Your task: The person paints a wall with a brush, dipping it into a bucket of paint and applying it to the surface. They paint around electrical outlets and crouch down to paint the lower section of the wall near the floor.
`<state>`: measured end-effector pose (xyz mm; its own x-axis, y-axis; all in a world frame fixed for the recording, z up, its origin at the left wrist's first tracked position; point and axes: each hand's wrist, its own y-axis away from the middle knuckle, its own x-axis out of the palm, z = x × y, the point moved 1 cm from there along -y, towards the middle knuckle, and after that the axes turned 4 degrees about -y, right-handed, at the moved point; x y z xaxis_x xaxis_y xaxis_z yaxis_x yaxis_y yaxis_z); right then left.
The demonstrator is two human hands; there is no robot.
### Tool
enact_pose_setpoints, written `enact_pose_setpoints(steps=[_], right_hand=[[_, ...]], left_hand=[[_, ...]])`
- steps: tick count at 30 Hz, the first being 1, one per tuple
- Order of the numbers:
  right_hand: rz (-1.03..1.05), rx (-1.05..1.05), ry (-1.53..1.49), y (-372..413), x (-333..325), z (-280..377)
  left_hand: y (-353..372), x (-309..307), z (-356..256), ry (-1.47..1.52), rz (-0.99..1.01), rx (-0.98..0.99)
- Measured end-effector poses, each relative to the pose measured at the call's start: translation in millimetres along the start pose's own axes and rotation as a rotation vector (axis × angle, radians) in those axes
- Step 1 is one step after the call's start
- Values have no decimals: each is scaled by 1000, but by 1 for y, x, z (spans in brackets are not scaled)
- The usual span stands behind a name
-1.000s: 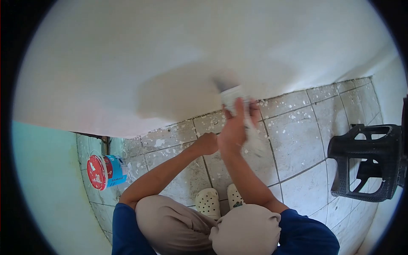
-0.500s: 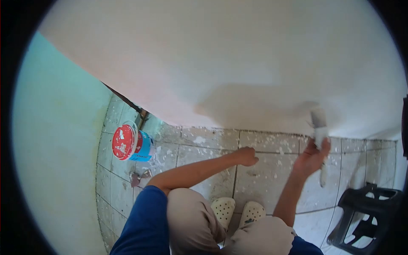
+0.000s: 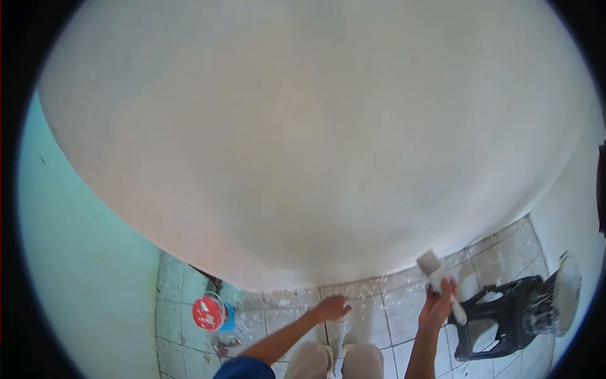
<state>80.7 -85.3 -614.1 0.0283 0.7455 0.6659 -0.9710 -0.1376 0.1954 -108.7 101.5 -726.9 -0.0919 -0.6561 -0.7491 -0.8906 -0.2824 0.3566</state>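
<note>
My right hand (image 3: 437, 304) is wrapped round a wide paintbrush (image 3: 435, 270), its pale bristles pointing up and to the left near the foot of the white wall (image 3: 284, 145). The end of the brush handle sticks out below the fingers. Over the floor in the middle, my left hand (image 3: 331, 308) is loosely closed, with nothing showing in it. A paint bucket (image 3: 227, 317) with a red, paint-spotted lid (image 3: 207, 312) stands on the tiles to the left.
A black plastic stool (image 3: 502, 325) is at the right, with a paint-smeared container (image 3: 564, 302) on or beside it. Pale paint spots cover the tiled floor (image 3: 401, 309). A green wall (image 3: 95, 271) rises on the left.
My view has tilted up and shows more of the white wall. The paintbrush in my right hand has come away from the wall, its bristles now sharp. More of the right side shows.
</note>
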Motion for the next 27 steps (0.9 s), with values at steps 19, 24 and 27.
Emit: enact_pose_setpoints(steps=[19,24,27], right_hand=[[-24,185,-74,140,25,468],[22,217,-38,146,-44,561],[-65,228,-41,159,-87,599]], left_hand=[[337,-183,-319,400,-754,-173],[354,-141,-466,844,-804,-64],[351,-128,-527,767,-674,-23]])
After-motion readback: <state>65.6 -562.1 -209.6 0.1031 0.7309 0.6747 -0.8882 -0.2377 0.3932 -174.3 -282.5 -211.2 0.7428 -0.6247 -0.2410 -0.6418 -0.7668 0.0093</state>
